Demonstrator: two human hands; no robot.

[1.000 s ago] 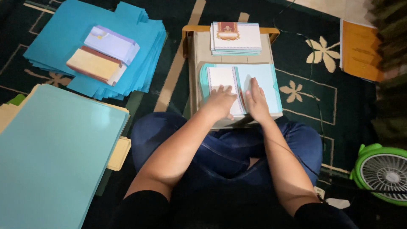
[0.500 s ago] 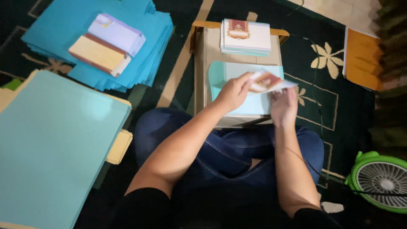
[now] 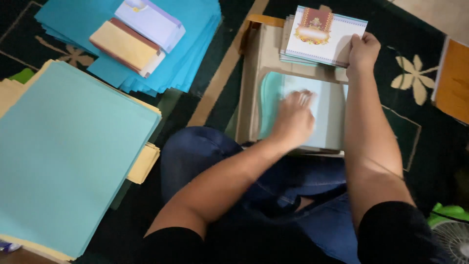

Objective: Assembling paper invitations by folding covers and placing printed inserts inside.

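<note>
1. Bottom of frame: two bare forearms over blue-jeaned legs; one green fan (image 3: pixel 452 234) cut off at the lower right corner.
2. Left half of frame: one large stack of pale teal sheets (image 3: pixel 68 151) on cream ones, filling the floor there up to the left knee, little room on that side.
3. Centre: one low cardboard box (image 3: pixel 261 63) serving as bench, its near edge just above the lap; dark carpet (image 3: pixel 430 142) showing to its right, open room there.
4. On the bench: one pale blue sheet with a teal border (image 3: pixel 330 112), rounded at its left corner, lying flat and covering most of the top.
5. Left hand (image 3: pixel 293 120) resting on that sheet, blurred; fingers (image 3: pixel 303 98) pointing up-frame, slightly spread and flat against the paper, gripping nothing.
6. Upper centre: one small pile of white cards (image 3: pixel 322 41) at the far edge of the bench, top card with a thin blue border and a red-and-gold panel.
7. Right hand (image 3: pixel 362 49) at the pile's right edge, fingers curled and pinching the top card's right side.
8. Upper left: one heap of bright blue sheets (image 3: pixel 195 44), carrying two bundles, one tan (image 3: pixel 124 46), one white-lilac (image 3: pixel 151 22).
9. Right edge: one orange-brown board (image 3: pixel 452 78).
</note>
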